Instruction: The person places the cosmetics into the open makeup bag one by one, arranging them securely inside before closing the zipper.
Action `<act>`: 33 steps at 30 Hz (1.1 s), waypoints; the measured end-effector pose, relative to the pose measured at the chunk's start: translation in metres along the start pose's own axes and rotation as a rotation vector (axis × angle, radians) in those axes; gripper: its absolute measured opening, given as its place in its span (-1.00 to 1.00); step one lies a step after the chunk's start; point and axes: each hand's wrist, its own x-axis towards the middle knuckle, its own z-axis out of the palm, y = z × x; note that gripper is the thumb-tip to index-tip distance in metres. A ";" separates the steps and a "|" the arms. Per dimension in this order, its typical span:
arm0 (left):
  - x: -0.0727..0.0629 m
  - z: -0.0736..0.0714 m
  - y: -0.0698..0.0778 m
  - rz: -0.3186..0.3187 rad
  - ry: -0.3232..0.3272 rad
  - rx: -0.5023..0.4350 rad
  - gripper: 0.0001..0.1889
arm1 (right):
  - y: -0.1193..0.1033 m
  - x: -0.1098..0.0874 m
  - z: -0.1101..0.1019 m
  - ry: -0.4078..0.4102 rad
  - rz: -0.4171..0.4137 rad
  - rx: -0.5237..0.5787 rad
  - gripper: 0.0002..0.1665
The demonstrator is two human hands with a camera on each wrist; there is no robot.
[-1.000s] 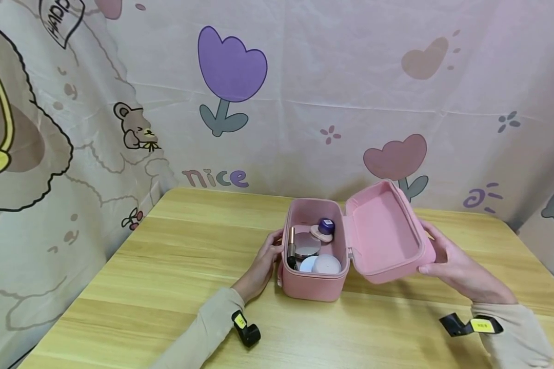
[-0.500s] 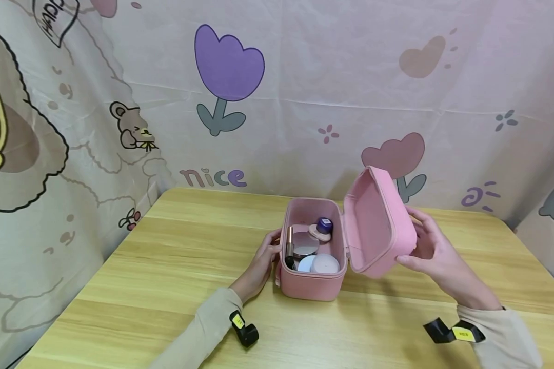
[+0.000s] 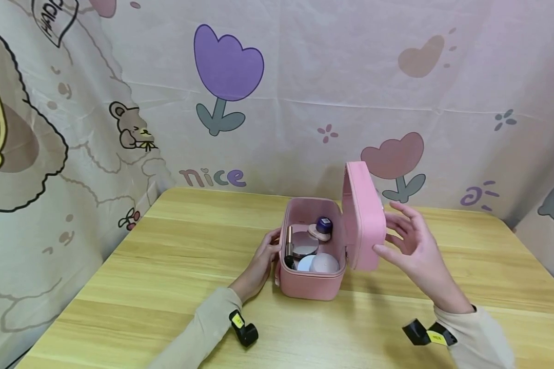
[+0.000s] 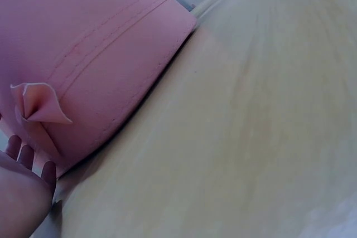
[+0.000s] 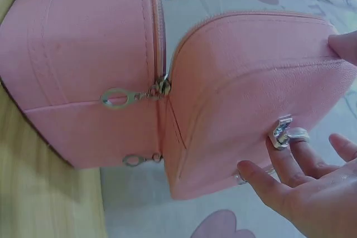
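Observation:
A pink cosmetic case point(image 3: 310, 285) stands on the table, its hinged lid point(image 3: 367, 220) raised nearly upright at the right. Inside lie a gold-and-black tube point(image 3: 289, 241), a round silver compact point(image 3: 304, 244), a small purple-topped jar point(image 3: 324, 224) on a pale round piece, and a round white container point(image 3: 324, 263) by a pale blue-white disc. My left hand point(image 3: 260, 264) rests against the case's left side, near a small pink bow point(image 4: 39, 103). With fingers spread, my right hand point(image 3: 420, 256) touches the lid's outside; fingertips lie near its metal fittings point(image 5: 280, 132).
Two zipper pulls point(image 5: 118, 98) hang by the hinge side. The wooden table point(image 3: 175, 246) reaches back to a printed cloth backdrop point(image 3: 295, 102). Each sleeve carries a black wrist camera, one at the left point(image 3: 243, 330) and one at the right point(image 3: 427, 334).
The lid has swung up and leftward from leaning far right to nearly upright. My right hand has moved left with it, its fingers now looser; the left hand has stayed at the case.

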 end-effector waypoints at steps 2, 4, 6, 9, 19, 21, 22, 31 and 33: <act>0.000 0.000 0.000 -0.006 0.007 0.000 -0.33 | 0.001 0.002 0.005 0.003 -0.041 -0.028 -0.04; 0.000 0.000 0.000 -0.005 0.015 -0.002 -0.33 | 0.002 0.005 0.010 0.002 -0.078 -0.055 -0.06; 0.001 0.001 -0.001 -0.009 0.015 -0.008 -0.34 | 0.002 0.007 0.015 0.002 -0.110 -0.111 -0.08; 0.000 0.003 -0.003 -0.012 0.004 -0.016 -0.34 | 0.003 0.008 0.021 -0.001 -0.135 -0.244 -0.10; 0.001 0.003 -0.003 0.011 0.016 -0.017 -0.36 | 0.007 0.024 0.040 -0.145 -0.284 -0.659 -0.19; 0.001 0.003 -0.002 0.009 0.021 -0.017 -0.36 | 0.008 0.028 0.045 -0.191 -0.319 -0.702 -0.22; 0.001 0.002 -0.002 0.009 0.023 -0.017 -0.36 | 0.009 0.031 0.048 -0.216 -0.344 -0.717 -0.23; 0.001 0.001 -0.001 -0.001 0.025 -0.003 -0.35 | 0.019 0.044 0.068 -0.392 -0.575 -0.828 -0.33; 0.001 0.001 0.000 0.000 0.018 0.005 -0.35 | 0.020 0.045 0.071 -0.411 -0.581 -0.857 -0.33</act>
